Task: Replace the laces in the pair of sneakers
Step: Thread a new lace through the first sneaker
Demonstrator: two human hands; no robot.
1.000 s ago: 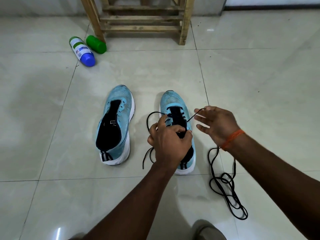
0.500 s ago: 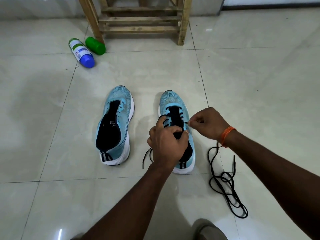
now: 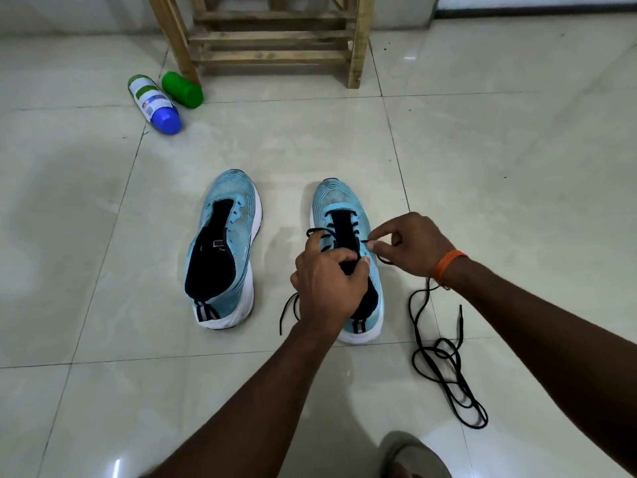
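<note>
Left of the grips the unlaced sneaker [image 3: 224, 250] lies on the floor [image 3: 103, 270]; the left hand [image 3: 327, 288] curls its grip over the right sneaker [image 3: 339, 201]; just right of it, the right hand [image 3: 410, 246] pinches the limp, light lace [image 3: 315, 231] by its stiff tip, likely the best hold for threading.

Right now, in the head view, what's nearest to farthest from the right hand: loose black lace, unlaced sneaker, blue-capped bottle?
1. Loose black lace, on the floor just below the right hand and its wrist.
2. Unlaced sneaker, off to the left, beyond the left hand.
3. Blue-capped bottle, far left, near the wooden stand.
</note>
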